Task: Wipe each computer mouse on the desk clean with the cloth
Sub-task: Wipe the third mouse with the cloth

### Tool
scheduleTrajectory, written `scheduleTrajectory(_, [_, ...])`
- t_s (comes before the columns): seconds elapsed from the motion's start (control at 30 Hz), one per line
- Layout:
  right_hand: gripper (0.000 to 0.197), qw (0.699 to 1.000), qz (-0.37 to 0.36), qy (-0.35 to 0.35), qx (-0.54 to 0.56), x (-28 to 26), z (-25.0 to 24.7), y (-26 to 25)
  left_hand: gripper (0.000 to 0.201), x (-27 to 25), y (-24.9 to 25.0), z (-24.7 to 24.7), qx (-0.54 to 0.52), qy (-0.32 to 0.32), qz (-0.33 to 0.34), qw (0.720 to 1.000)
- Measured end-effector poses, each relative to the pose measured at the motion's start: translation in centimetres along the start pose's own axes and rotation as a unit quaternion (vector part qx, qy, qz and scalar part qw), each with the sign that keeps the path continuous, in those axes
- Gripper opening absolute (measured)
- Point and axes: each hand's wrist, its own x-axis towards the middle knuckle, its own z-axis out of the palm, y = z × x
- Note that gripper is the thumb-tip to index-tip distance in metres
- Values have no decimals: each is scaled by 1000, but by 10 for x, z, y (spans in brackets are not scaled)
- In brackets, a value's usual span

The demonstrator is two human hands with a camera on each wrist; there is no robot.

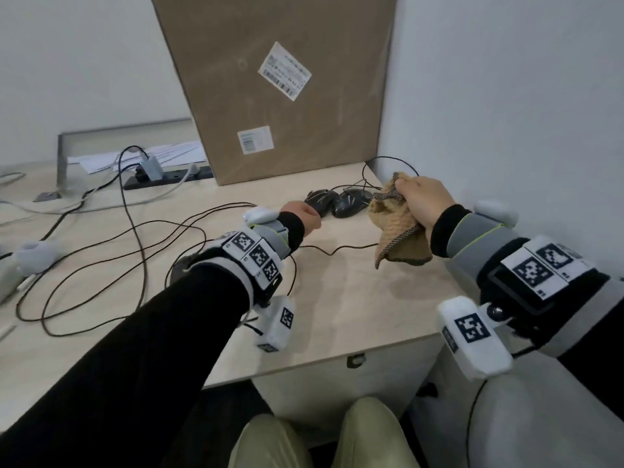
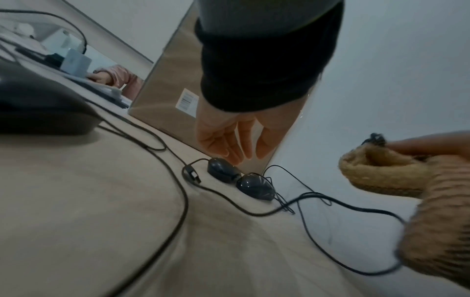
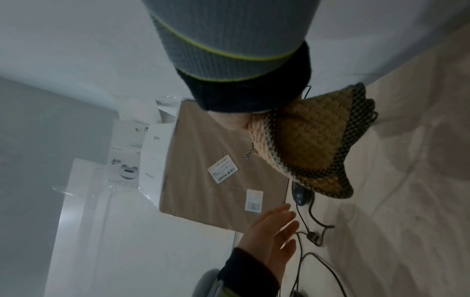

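Two black wired mice lie side by side at the desk's far right: the left mouse (image 1: 320, 199) (image 2: 222, 169) and the right mouse (image 1: 351, 202) (image 2: 255, 186). My left hand (image 1: 302, 214) (image 2: 234, 138) hovers just before the left mouse, fingers straight and spread, holding nothing. My right hand (image 1: 423, 199) grips a bunched tan cloth (image 1: 396, 231) (image 2: 381, 176) (image 3: 305, 144) above the desk, right of the mice. A third black mouse (image 1: 180, 268) (image 2: 38, 104) sits under my left forearm.
A big cardboard box (image 1: 287, 79) leans against the wall behind the mice. Black cables (image 1: 135, 238) loop over the wooden desk (image 1: 354, 298). A power strip with a charger (image 1: 152, 170) lies at the back left. The wall (image 1: 506, 96) closes the right side.
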Motion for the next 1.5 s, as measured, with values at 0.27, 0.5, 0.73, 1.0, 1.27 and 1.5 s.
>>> scheduleTrajectory(0.27, [27,998,-1,-39,56,19,-9,-18,57,76,28,-6,271,-7,-18,962])
scheduleTrajectory(0.5, [48,996,-40,-35,69,44,-14,-43,71,122,30,6,371,-15,-16,928])
scheduleTrajectory(0.73, [47,994,-29,-20,101,52,-16,-49,53,125,36,3,356,9,-36,934])
scheduleTrajectory(1.0, [41,990,-46,49,122,32,-26,-62,21,76,65,-74,-278,6,-83,957])
scheduleTrajectory(1.27, [19,978,-55,60,190,-12,-25,-74,21,-27,78,-85,-455,-70,-1,888])
scheduleTrajectory(1.5, [29,965,-73,56,245,-48,-23,-64,15,-80,67,-47,-524,-154,5,838])
